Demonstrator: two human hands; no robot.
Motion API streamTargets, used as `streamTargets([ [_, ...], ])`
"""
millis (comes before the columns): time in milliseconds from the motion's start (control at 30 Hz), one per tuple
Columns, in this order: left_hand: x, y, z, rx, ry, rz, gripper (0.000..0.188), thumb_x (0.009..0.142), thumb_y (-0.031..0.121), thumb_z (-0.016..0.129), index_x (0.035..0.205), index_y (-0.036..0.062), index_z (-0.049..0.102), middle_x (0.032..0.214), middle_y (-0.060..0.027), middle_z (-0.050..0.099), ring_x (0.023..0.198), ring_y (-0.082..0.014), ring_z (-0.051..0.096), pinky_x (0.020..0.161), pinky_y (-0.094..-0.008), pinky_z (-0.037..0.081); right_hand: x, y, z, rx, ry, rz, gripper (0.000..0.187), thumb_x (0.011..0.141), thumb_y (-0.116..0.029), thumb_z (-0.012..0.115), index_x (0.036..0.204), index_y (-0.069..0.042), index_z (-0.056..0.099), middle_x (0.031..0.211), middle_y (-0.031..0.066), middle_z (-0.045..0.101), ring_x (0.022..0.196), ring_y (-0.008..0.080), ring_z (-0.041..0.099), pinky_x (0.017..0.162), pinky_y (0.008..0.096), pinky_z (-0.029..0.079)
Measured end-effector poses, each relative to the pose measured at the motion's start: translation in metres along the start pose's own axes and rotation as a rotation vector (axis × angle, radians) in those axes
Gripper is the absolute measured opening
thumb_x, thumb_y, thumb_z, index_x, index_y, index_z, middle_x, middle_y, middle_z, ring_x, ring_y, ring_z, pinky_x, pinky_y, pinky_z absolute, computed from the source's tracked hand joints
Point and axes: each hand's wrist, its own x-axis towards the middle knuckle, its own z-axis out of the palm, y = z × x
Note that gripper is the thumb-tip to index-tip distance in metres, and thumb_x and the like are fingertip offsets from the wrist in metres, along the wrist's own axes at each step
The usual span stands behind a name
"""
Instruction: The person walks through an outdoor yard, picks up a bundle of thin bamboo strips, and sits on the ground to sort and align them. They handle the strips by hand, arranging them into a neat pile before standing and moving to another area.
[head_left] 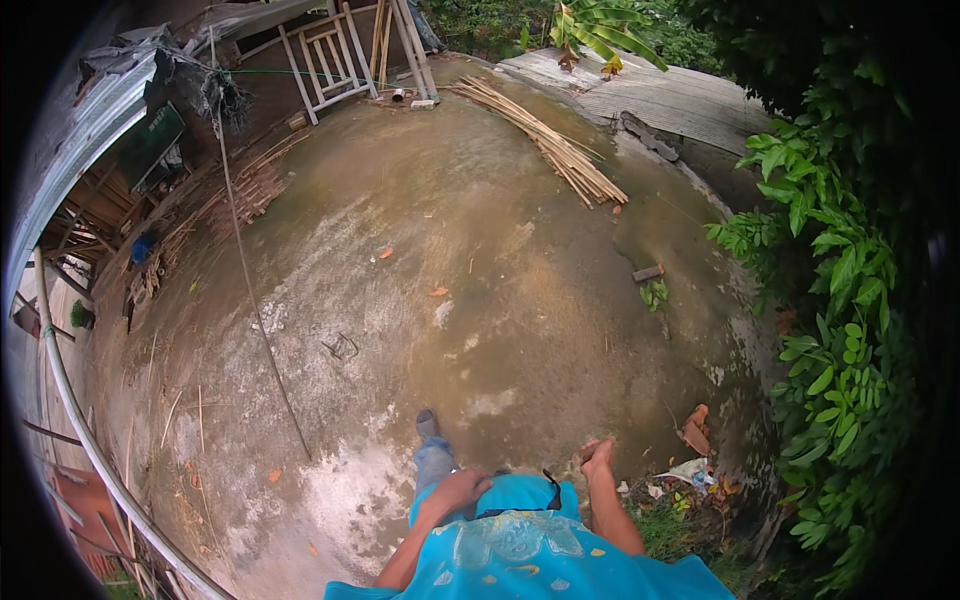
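Observation:
My left hand (466,490) lies against the front of my bright blue clothing (540,560) at the waist, its fingers pointing inward and nothing seen in it. A black strap (553,490) hangs at the waist, to the right of that hand. Out to the right, my right hand (598,454) is held away from my body over the concrete, fingers loosely bent and apart, with no object visible in it. Below the left hand, one leg in blue-grey trousers (433,460) ends in a dark shoe (427,423).
Long bamboo poles (550,140) lie ahead on the stained concrete (480,260). A thin pole (250,270) slants down at left, near a curved metal pipe (75,390). Leafy bushes (845,300) line the right side. A broken brick (696,430) and litter (692,472) lie nearby.

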Motion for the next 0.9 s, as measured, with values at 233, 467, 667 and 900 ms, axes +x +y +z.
streamTargets([
  [233, 0.031, -0.037, -0.147, 0.158, -0.016, -0.084, 0.042, 0.098, 0.040, 0.053, 0.126, 0.0096, 0.062, 0.116, -0.0210, 0.067, 0.109, -0.0410, 0.062, 0.094, -0.0492, 0.048, -0.143, 0.062, 0.172, -1.628, -0.799, -0.675, 0.058, 0.087, -0.054, 0.064, 0.109, 0.000, 0.064, 0.089, 0.0198, 0.069, 0.085, 0.0344, 0.068, 0.075, 0.0454, 0.053],
  [467, 0.028, -0.103, -0.266, 0.087, 0.268, -0.219, 0.040, 0.093, 0.034, 0.060, 0.124, 0.0076, 0.064, 0.108, -0.0225, 0.069, 0.103, -0.0384, 0.066, 0.090, -0.0467, 0.051, -0.154, 0.084, 0.255, -1.602, -0.754, -0.837, 0.060, 0.084, -0.053, 0.069, 0.107, 0.002, 0.063, 0.084, 0.0171, 0.069, 0.079, 0.0333, 0.068, 0.071, 0.0448, 0.052],
  [667, 0.045, -0.141, -0.306, 0.021, 0.202, -0.361, 0.045, 0.093, 0.040, 0.061, 0.126, 0.0102, 0.064, 0.112, -0.0198, 0.070, 0.102, -0.0340, 0.068, 0.090, -0.0437, 0.052, -0.029, 0.030, 0.247, -0.352, -0.062, -0.126, 0.047, 0.100, -0.050, 0.048, 0.081, -0.007, 0.051, 0.064, 0.0039, 0.049, 0.054, 0.0148, 0.049, 0.049, 0.0304, 0.046],
  [900, 0.155, -0.134, -0.349, 0.089, 0.035, -0.250, 0.041, 0.094, 0.039, 0.059, 0.123, 0.0101, 0.066, 0.108, -0.0175, 0.071, 0.097, -0.0328, 0.070, 0.087, -0.0420, 0.053, 0.019, -0.022, 0.323, 0.209, 0.184, -0.066, 0.052, 0.102, -0.051, 0.041, 0.072, -0.009, 0.044, 0.061, 0.0043, 0.046, 0.050, 0.0173, 0.046, 0.048, 0.0320, 0.045],
])
